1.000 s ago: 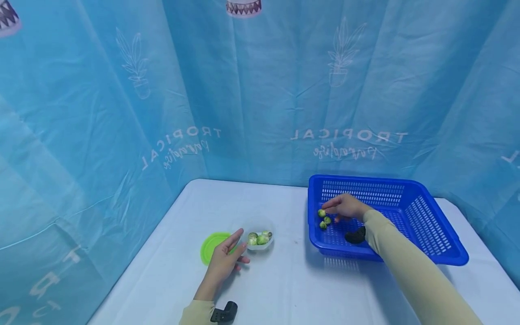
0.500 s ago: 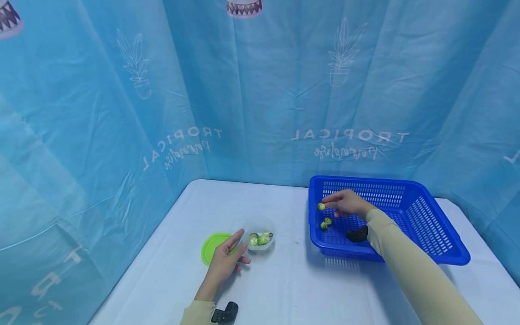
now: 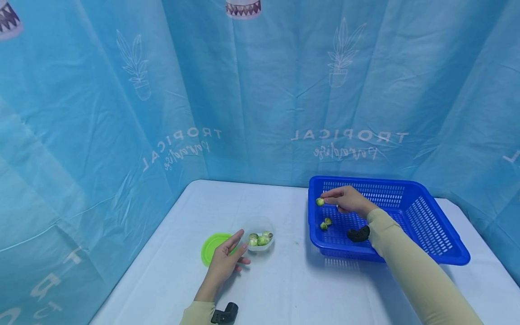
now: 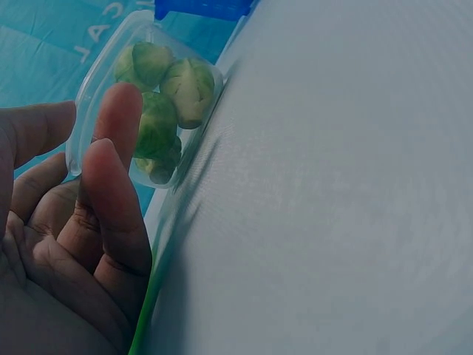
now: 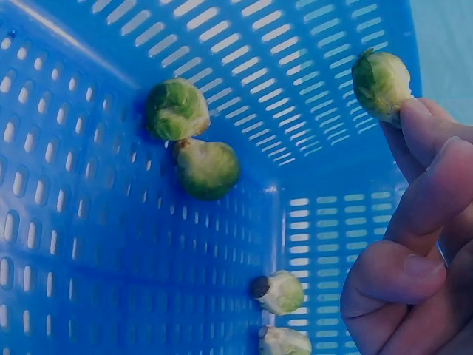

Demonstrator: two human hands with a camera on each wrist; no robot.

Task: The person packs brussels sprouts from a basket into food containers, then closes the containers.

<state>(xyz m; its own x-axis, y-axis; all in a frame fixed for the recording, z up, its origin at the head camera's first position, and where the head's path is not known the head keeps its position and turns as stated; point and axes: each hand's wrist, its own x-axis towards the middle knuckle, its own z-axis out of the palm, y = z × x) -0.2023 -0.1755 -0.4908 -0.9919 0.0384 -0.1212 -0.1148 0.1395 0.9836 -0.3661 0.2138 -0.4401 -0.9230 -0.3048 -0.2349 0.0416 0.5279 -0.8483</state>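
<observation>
My right hand point(image 3: 347, 199) pinches a Brussels sprout point(image 5: 380, 83) between thumb and fingertips, raised inside the blue basket point(image 3: 436, 225) near its left wall. Lower in the basket lie a pair of touching sprouts point(image 5: 194, 140), and the right wrist view shows two others point(image 5: 279, 291) by another wall. On the left, my left hand point(image 3: 223, 262) is beside a clear plastic container point(image 4: 96, 81) that holds several sprouts point(image 4: 155, 111). Its fingers are loosely extended and grip nothing; whether they touch the container is unclear. The hand partly covers a green lid point(image 3: 211, 246).
A white-covered table point(image 3: 280, 289) bears everything. Blue printed curtains point(image 3: 260, 99) hang behind it and along its left side. The basket's slotted walls rise around the right hand.
My right hand has lifted the pinched sprout up from the two sprouts below it and slightly left. The left hand and the container have stayed in place.
</observation>
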